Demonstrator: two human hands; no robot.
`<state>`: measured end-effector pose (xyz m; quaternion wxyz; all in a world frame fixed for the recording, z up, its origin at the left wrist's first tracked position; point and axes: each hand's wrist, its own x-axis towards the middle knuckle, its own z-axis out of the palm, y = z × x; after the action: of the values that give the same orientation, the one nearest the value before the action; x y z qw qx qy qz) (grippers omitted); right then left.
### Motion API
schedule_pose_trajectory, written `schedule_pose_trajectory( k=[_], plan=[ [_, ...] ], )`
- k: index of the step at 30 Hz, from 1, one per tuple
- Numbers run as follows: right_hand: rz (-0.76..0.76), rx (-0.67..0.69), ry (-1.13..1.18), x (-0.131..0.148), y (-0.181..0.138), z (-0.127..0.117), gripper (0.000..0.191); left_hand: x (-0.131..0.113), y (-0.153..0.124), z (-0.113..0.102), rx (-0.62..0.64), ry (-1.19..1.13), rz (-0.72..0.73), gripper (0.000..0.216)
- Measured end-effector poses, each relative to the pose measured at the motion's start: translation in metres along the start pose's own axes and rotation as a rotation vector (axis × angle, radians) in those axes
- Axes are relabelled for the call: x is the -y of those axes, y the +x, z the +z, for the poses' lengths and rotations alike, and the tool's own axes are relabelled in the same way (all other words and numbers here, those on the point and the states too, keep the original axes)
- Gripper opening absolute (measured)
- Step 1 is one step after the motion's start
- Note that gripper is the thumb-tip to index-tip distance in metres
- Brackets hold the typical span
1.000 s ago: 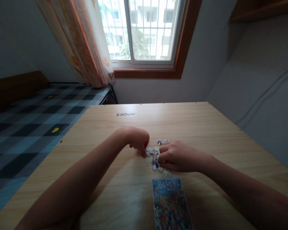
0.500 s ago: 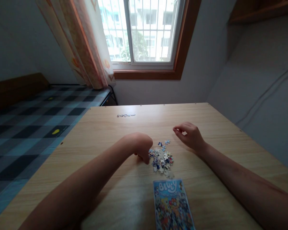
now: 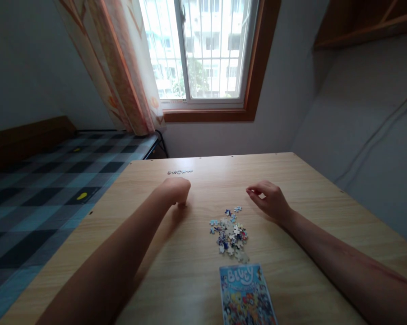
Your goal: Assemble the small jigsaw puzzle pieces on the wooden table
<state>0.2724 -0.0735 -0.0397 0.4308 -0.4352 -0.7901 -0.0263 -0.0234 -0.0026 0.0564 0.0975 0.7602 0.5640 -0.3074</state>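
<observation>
A small heap of loose jigsaw pieces (image 3: 231,234) lies on the wooden table (image 3: 291,271), just beyond a blue picture card (image 3: 247,295) at the near edge. My left hand (image 3: 177,191) is curled into a fist with its fingertips on the table, to the left of the heap and below a short joined row of pieces (image 3: 179,172). Whether it holds a piece is hidden. My right hand (image 3: 269,199) hovers right of the heap, thumb and forefinger pinched together; anything between them is too small to make out.
A bed with a dark checked cover (image 3: 41,194) runs along the table's left side. Behind the table are a window (image 3: 203,49) with a patterned curtain (image 3: 122,67) and a grey wall. A wooden shelf (image 3: 366,22) hangs at the upper right.
My right hand lifted off the heap and drew back to the right, pinched. My left hand left the heap and moved away toward the far row of pieces. The view tilted up slightly.
</observation>
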Motion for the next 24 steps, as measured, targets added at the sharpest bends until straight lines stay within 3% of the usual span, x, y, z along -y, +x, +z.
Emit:
schedule_pose_trajectory(
  k=[5, 11, 18, 24],
  plan=[
    [0.054, 0.053, 0.038, 0.0018, -0.0008, 0.0029, 0.015, 0.014, -0.0033, -0.0006, -0.028, -0.146, -0.021, 0.016],
    [0.091, 0.055, 0.048, 0.0, -0.0016, 0.0042, 0.015, 0.0078, -0.0045, 0.0003, -0.045, -0.026, 0.003, 0.021],
    [0.098, 0.062, 0.056, 0.0026, -0.0015, 0.0039, 0.016, 0.0118, 0.0002, 0.0039, 0.053, -0.125, 0.015, 0.037],
    [0.09, 0.08, 0.063, 0.0053, 0.0007, 0.0028, 0.017, 0.0078, -0.0001, 0.0071, 0.051, -0.158, 0.101, 0.041]
  ],
)
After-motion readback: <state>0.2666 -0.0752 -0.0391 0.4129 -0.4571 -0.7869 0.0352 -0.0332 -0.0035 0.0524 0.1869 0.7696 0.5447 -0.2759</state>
